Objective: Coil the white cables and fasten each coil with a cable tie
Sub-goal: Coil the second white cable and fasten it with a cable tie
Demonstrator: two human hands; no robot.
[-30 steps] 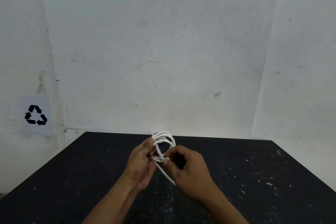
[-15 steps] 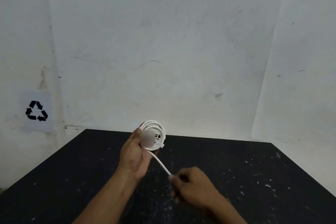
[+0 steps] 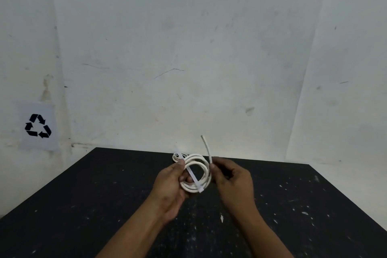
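A white cable (image 3: 204,170) is wound into a round coil held above the black table (image 3: 83,195). My left hand (image 3: 170,184) grips the coil's left side, thumb on top. A flat white cable tie (image 3: 193,178) lies slantwise across the coil's middle, from the upper left to the lower right. My right hand (image 3: 232,182) pinches the cable's loose end at the coil's right side; that end sticks up past my fingers. Behind the coil, at the table's far edge, lies a second small white coil (image 3: 178,156), partly hidden.
A white wall rises right behind the table's far edge. A paper with a black recycling sign (image 3: 37,125) is stuck on the wall at the left. White specks dot the tabletop, mostly at the right.
My right hand came back up from below the coil and now holds the loose end upright beside it. The coil has turned and sunk a little, and the tie shows across it.
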